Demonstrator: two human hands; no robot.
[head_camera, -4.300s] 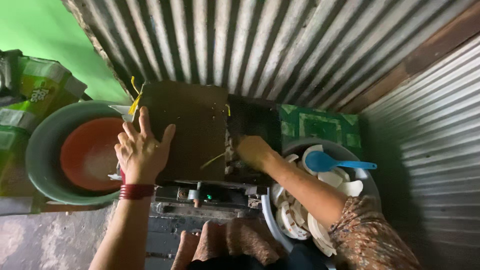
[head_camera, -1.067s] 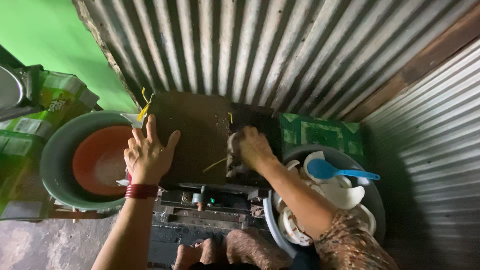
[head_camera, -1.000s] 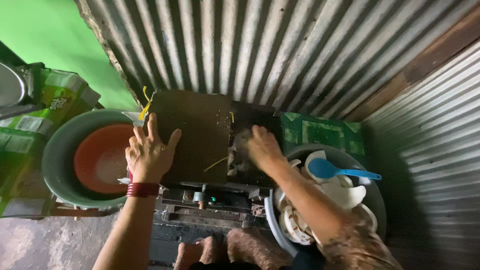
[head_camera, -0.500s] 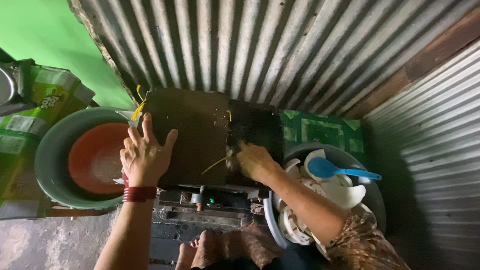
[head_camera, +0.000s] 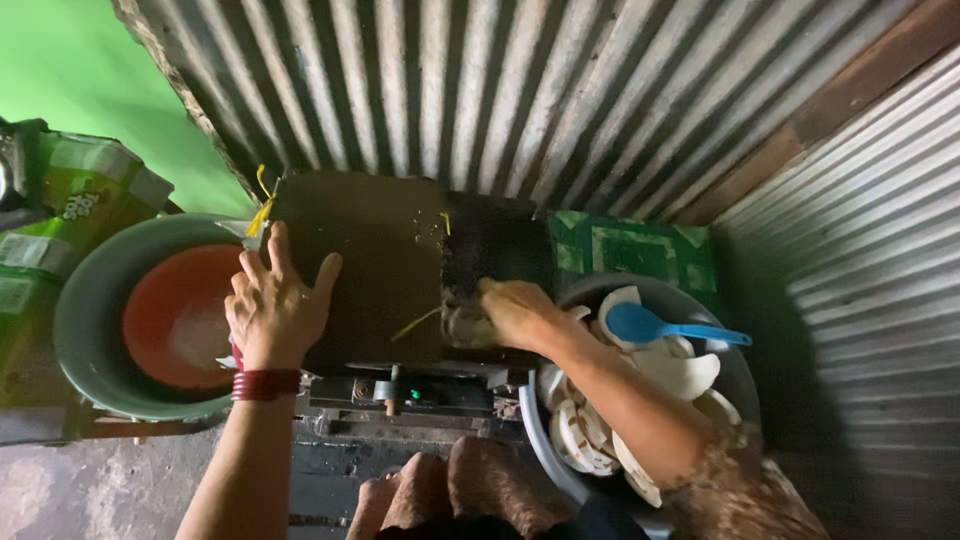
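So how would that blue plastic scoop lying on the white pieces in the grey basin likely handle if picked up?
The blue plastic scoop is probably light and stiff, being thin moulded plastic. It rests loosely on curved white pieces in the grey basin, so a nudge could slide or tip it. It may be wet and slippery, though I cannot confirm that.

— How is the light?
— Dim overall. Brightness comes from the upper left, where the bright green wall (head_camera: 70, 90) glows and the ribbed corrugated metal sheet (head_camera: 480, 90) catches pale streaks.
— Shadows?
— Deep at the right and bottom; the dark flat machine top (head_camera: 380, 250) swallows detail.
— Sharpness?
— Soft throughout, with straight ribs splaying toward the edges.
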